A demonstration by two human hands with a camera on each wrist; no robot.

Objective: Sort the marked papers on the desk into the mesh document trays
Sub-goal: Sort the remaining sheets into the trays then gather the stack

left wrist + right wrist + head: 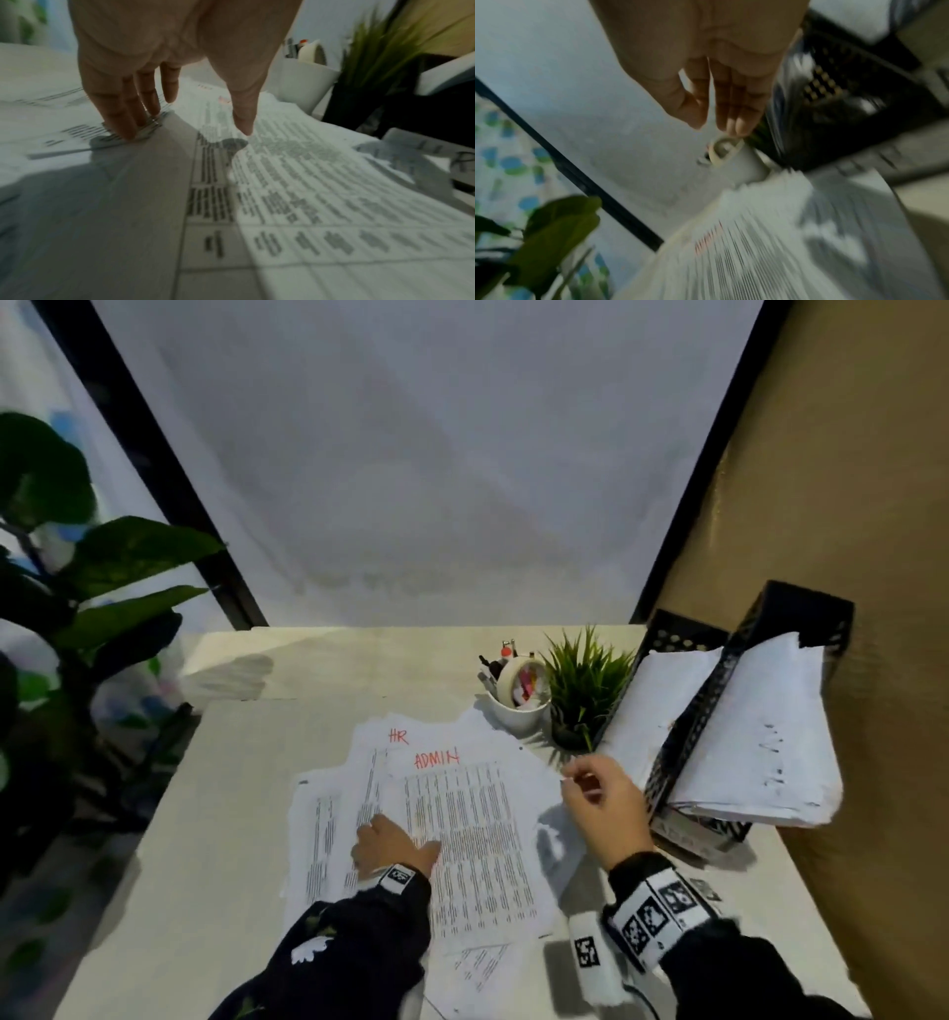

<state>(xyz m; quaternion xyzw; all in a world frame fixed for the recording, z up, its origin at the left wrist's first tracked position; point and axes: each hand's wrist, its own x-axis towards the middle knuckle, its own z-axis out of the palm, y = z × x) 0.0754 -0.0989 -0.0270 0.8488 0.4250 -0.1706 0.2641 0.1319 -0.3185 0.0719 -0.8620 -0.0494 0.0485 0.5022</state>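
A loose pile of printed sheets lies in the middle of the desk (246, 814). The top sheet (477, 855) is marked ADMIN in red, and the sheet under it (380, 742) is marked HR. My left hand (372, 832) presses flat on the pile's left part; its straight fingertips (128, 130) touch the paper and the thumb stays just above it. My right hand (583, 785) hovers over the pile's right edge with relaxed fingers (736, 123), holding nothing. Two black mesh trays (719, 690) stand at the right, each holding white papers (760, 737).
A white cup (518, 711) with pens and a tape roll stands behind the pile, next to a small green potted plant (585, 685). A large leafy plant (77, 588) stands beyond the desk's left edge. A beige wall (847, 480) closes the right side.
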